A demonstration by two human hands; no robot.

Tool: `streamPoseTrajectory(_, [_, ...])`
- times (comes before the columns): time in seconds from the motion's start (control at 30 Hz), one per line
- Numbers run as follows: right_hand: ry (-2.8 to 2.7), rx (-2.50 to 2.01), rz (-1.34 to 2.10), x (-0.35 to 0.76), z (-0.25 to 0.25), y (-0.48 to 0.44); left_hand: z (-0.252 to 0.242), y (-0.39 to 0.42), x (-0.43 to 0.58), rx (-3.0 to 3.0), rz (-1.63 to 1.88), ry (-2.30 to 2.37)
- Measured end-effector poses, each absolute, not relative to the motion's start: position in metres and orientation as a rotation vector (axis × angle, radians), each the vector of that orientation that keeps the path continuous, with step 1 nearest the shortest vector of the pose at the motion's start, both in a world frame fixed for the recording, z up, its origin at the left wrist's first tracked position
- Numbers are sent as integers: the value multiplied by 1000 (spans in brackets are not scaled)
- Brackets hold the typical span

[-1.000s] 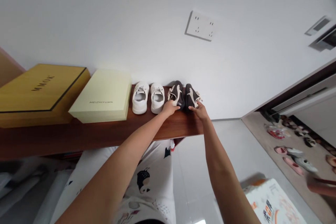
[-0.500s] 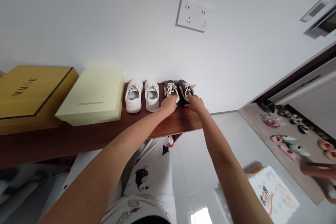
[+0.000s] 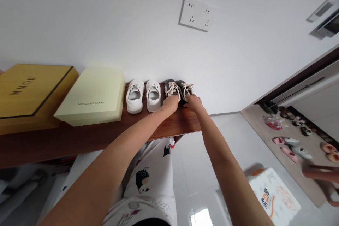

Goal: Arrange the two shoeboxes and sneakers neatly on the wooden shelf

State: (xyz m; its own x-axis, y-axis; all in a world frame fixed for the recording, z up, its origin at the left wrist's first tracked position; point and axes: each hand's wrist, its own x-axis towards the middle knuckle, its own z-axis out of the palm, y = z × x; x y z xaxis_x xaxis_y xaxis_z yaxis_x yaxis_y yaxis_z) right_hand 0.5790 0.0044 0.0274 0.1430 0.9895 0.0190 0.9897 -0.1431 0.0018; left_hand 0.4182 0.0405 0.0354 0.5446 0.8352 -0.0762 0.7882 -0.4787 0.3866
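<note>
Reddish-brown wooden surface [image 3: 79,144] carries two dark grey sneakers with cream laces, the left dark grey sneaker [image 3: 170,86] and the right dark grey sneaker [image 3: 183,87], side by side near its far edge. Their long axes run from the wall toward the person, with the heels on the person's side. The left hand [image 3: 171,103] lies over the heel end of the left sneaker, its fingers [image 3: 169,101] together and curved against the shoe. The right hand [image 3: 194,102] sits at the heel end of the right sneaker, its fingers [image 3: 187,105] together and touching it. Neither hand is clearly nearer; how firmly either one holds cannot be told. Left of the sneakers on the surface stand white leather sneakers [image 3: 135,97], then a pale yellow box [image 3: 90,97] and a mustard-yellow box [image 3: 31,93]. Well to the right of the surface, another person's forearm [image 3: 316,171] reaches across a beige mat [image 3: 293,173] set with slippers.
</note>
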Motion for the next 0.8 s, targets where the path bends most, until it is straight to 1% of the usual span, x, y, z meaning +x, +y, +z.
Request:
streamPoseTrajectory(0.43, [-2022,-2381,14,581,14,12,26,42,423,2381,202,1337])
streamPoseTrajectory(0.63, [-1975,-2289,-57,576,7,2,20,43,424,2422,231,1314])
streamPoseTrajectory(0.7, [-1900,-2199,-146,568,4,-7,16,37,421,2447,291,1298])
streamPoseTrajectory(0.8, [-1744,-2011,-293,546,-6,-32,3,14,402,2533,565,1222])
